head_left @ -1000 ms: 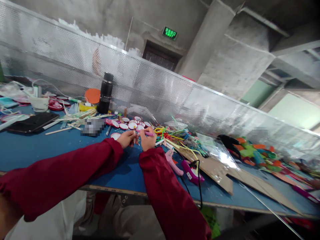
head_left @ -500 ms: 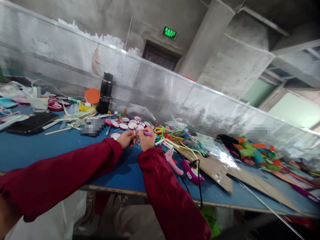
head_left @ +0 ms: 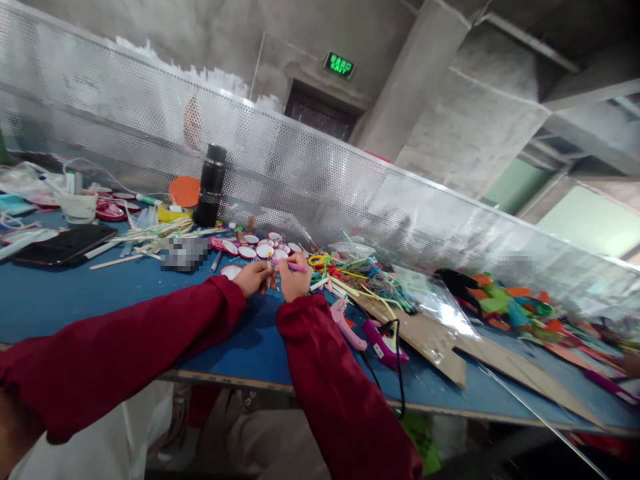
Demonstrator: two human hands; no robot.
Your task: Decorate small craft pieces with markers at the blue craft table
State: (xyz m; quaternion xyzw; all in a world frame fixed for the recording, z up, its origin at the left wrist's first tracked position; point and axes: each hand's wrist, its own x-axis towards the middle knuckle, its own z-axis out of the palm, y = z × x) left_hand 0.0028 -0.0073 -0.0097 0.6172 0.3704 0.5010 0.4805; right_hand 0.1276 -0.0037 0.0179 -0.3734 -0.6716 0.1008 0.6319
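My left hand (head_left: pixel 254 279) is closed in a pinch on a small, pale upright stick (head_left: pixel 269 272), whose top looks yellowish. Close beside it, my right hand (head_left: pixel 294 280) grips a purple pen (head_left: pixel 296 267), its tip end pointing left at the stick. Whether pen and stick touch is too small to tell. Both hands are just above the blue tabletop (head_left: pixel 220 343). Behind them lie several white round discs with red rims (head_left: pixel 265 251), and one more disc (head_left: pixel 231 272) is partly hidden by my left hand.
Right of my hands lie a pink glue gun (head_left: pixel 345 323), a purple device with a black cable (head_left: pixel 385 345), tangled colourful strips (head_left: pixel 370 270) and cardboard (head_left: pixel 420 340). At left are a black bottle (head_left: pixel 210 187), wooden sticks (head_left: pixel 150 233), a phone (head_left: pixel 65 245) and a cup (head_left: pixel 79 207). A perforated metal screen (head_left: pixel 300 180) stands behind.
Hardly anything differs. My right hand, with the purple pen, sits very slightly further right; my left hand keeps its place.
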